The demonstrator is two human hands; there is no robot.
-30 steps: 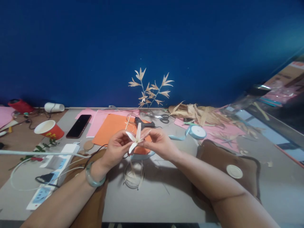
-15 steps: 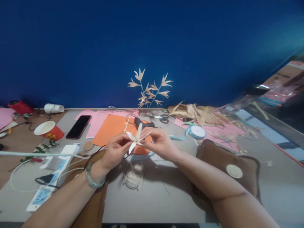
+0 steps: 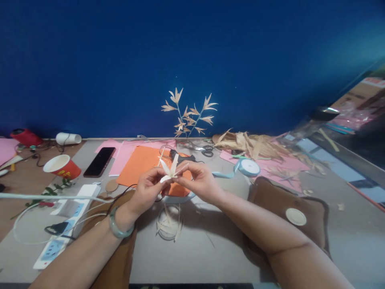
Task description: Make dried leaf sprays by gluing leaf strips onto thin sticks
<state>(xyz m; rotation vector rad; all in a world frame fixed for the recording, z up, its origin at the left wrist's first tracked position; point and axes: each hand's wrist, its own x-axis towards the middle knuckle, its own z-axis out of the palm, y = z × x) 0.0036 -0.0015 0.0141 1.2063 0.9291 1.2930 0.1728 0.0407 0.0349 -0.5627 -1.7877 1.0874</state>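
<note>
A pale flower of pointed, husk-like petals [image 3: 170, 170] is held up over the middle of the table. My left hand [image 3: 149, 188] pinches it near the base from the left, thumb and forefinger closed. From the other side my right hand [image 3: 199, 180] pinches the flower at its right petals. Fingers hide the flower's underside. Behind the hands lie an orange sheet [image 3: 135, 162] and a black glue gun [image 3: 182, 156]. Below them sits a round clear container [image 3: 169, 224] with pale strips across it.
A branch of similar flowers [image 3: 189, 116] stands against the blue wall. Dried husks [image 3: 252, 144], scissors [image 3: 206, 150] and a blue ribbon roll [image 3: 249, 167] lie beyond my right hand. To the left are a phone [image 3: 100, 161], a red paper cup [image 3: 62, 167] and a power strip [image 3: 67, 230] with cables.
The flower has tilted and turned between my fingers, its petals now pointing more upward. Both hands stay in almost the same place, pinching it.
</note>
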